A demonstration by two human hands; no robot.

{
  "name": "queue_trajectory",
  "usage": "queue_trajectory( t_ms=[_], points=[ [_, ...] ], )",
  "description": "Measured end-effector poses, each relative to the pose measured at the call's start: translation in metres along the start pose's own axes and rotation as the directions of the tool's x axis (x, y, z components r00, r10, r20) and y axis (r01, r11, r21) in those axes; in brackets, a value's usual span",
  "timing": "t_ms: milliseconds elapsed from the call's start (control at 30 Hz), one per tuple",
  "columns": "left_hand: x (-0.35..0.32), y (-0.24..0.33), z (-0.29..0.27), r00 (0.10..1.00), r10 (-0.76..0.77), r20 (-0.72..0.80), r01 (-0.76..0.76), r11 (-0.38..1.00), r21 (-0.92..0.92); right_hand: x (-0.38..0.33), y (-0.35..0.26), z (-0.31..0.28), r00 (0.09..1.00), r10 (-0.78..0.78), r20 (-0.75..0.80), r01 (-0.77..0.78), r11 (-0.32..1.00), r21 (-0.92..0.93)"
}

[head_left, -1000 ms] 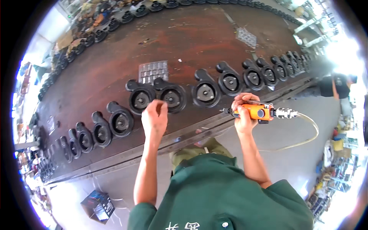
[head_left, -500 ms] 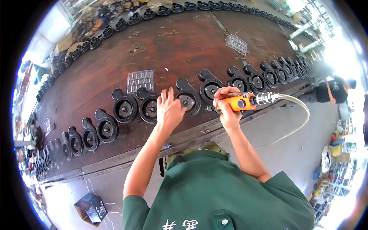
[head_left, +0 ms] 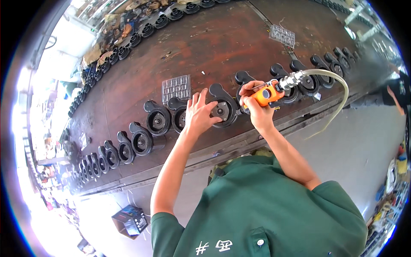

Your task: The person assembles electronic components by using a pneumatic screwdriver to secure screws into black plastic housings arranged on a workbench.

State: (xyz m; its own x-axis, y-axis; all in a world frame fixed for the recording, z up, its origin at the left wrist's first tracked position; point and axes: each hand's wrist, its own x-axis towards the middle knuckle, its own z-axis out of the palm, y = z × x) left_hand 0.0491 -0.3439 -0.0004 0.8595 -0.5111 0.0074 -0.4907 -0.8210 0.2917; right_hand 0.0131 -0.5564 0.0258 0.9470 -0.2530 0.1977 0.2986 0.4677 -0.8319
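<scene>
My left hand (head_left: 198,115) rests with fingers spread at the left side of a black round housing (head_left: 221,109). Its thumb and forefinger reach onto that housing's rim. The housing has a rounded side arm and a grey metal plate inside. In my right hand (head_left: 259,109) is an orange air screwdriver (head_left: 264,96), its front end pointing left, close to the housing's right edge. A metal fitting (head_left: 292,80) joins the tool to a clear hose (head_left: 342,88) that curves down to the right. Another housing (head_left: 245,77) is partly hidden behind my right hand.
More black housings (head_left: 158,121) stand in a row along the table's near edge. A clear plastic tray (head_left: 176,88) lies behind the row, another tray (head_left: 282,35) farther back. Across the brown table (head_left: 227,47) runs a second row. An open box (head_left: 130,221) sits on the floor; a person (head_left: 396,92) is at far right.
The whole view has shifted and tilted, so the table appears farther right. The screwdriver's hose end has risen, and its front end is slightly nearer the housing. The left hand stays at the same housing.
</scene>
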Motion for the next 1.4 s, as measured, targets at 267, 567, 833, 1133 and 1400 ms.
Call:
queue_trajectory(
  t_ms=[267, 567, 833, 1133, 1400],
  points=[
    [0.012, -0.001, 0.001, 0.998, 0.047, 0.032, -0.047, 0.999, -0.002, -0.009, 0.028, 0.011, 0.993, -0.082, -0.084, 0.077, 0.995, -0.057],
    [0.018, -0.005, 0.007, 0.988, -0.012, 0.153, 0.000, 0.997, 0.081, -0.008, 0.056, 0.012, 0.996, -0.087, 0.033, 0.092, 0.974, -0.206],
    [0.024, 0.000, 0.015, 0.979, -0.031, 0.203, -0.014, 0.977, 0.213, 0.005, 0.061, 0.013, 0.994, -0.103, 0.049, 0.111, 0.967, -0.230],
    [0.025, 0.000, 0.017, 0.981, -0.035, 0.189, -0.005, 0.978, 0.207, 0.032, 0.060, 0.024, 0.991, -0.121, 0.062, 0.129, 0.981, -0.146],
    [0.022, -0.001, 0.012, 0.982, -0.037, 0.186, 0.005, 0.985, 0.170, 0.032, 0.072, 0.018, 0.993, -0.099, 0.070, 0.108, 0.986, -0.131]
  ],
)
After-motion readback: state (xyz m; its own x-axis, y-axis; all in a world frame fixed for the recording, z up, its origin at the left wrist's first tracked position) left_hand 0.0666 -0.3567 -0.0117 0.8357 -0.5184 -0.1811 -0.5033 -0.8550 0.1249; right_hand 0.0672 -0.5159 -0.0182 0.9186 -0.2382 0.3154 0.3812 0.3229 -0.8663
